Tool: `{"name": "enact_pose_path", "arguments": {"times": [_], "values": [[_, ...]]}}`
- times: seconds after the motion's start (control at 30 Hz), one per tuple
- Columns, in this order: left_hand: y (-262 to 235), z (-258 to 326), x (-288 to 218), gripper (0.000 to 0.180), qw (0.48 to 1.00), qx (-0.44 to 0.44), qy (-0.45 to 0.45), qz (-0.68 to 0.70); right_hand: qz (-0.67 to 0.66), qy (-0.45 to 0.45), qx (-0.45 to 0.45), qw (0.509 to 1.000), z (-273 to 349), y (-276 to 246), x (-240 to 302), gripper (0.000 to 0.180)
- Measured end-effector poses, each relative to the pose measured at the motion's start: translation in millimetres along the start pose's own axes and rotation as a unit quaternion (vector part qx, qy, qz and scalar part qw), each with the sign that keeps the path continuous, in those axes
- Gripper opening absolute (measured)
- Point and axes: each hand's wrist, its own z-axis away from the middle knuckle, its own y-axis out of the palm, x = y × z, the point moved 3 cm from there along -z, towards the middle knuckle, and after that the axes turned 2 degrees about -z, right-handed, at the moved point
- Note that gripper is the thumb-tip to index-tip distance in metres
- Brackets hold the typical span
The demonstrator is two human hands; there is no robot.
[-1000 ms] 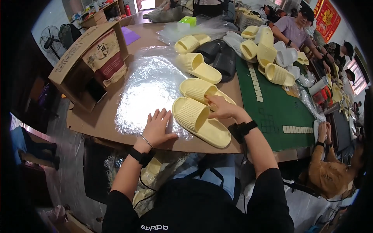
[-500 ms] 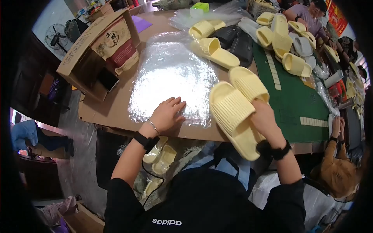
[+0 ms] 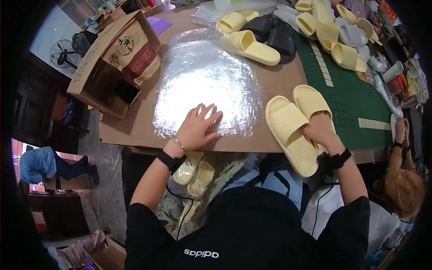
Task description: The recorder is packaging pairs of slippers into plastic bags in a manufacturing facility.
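Note:
My left hand lies on the near edge of a stack of clear plastic bags, its fingers spread and holding nothing. A pair of pale yellow ribbed slide slippers is in my right hand, whose fingers reach in under the straps; the fingertips are hidden. The pair is side by side with soles down, at the table's front edge, heels sticking out toward me. I cannot tell whether the toes touch the tabletop.
An open cardboard box with a phone stands at the left. Black slippers and more yellow slippers lie at the back. Beyond a green mat, a co-worker's hands are at the right. Wrapped yellow slippers lie below the table.
My right hand has moved the yellow slippers to the right, away from the bags. My left hand's fingers have spread wider over the bags. The whole view has shifted slightly.

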Motion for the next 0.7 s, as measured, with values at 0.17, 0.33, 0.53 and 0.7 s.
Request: {"name": "enact_pose_path", "arguments": {"times": [0.17, 0.33, 0.53, 0.7], "values": [[3.5, -1.9, 1.0, 0.06, 1.0, -0.003, -0.022, -0.008, -0.021, 0.008, -0.047, 0.999, -0.2, -3.7, 6.2, 0.036], [10.9, -6.1, 10.5, 0.045, 0.999, -0.009, -0.028, 0.027, -0.063, -0.001, -0.107, 0.992, 27.8, -18.7, 18.2, 0.04], [16.7, -11.8, 30.8, 0.038, 0.992, 0.022, -0.044, 0.113, -0.08, -0.037, -0.075, 0.993, 65.0, -45.4, 43.5, 0.04], [0.5, -12.9, 12.1, 0.066, 0.99, 0.029, -0.041, 0.134, -0.115, -0.048, -0.109, 0.986, 76.6, -51.4, 49.5, 0.04]]}}
